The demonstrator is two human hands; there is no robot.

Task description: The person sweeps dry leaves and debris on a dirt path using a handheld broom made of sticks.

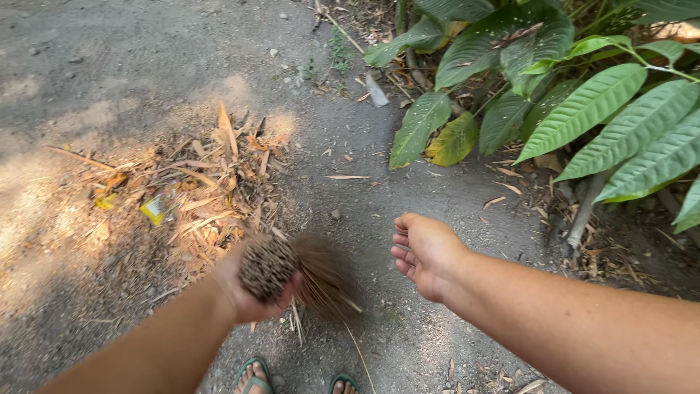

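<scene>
The broom point(292, 273) of bundled sticks gripped in the left hand point(248, 292) is blurred past the grip, its bristle tips smeared and indistinct; the fingers of that hand are hidden behind the bundle's blunt end; both forearms run off the lower edge; below the grip, two sandalled feet point(295, 379) are cut off, only toes showing; right of the empty right hand point(423, 252), the large green leaves point(605, 109) are cropped by the edge; a small yellow scrap point(153, 210) in the litter pile point(182, 190) left of the grip is too small to identify.
</scene>
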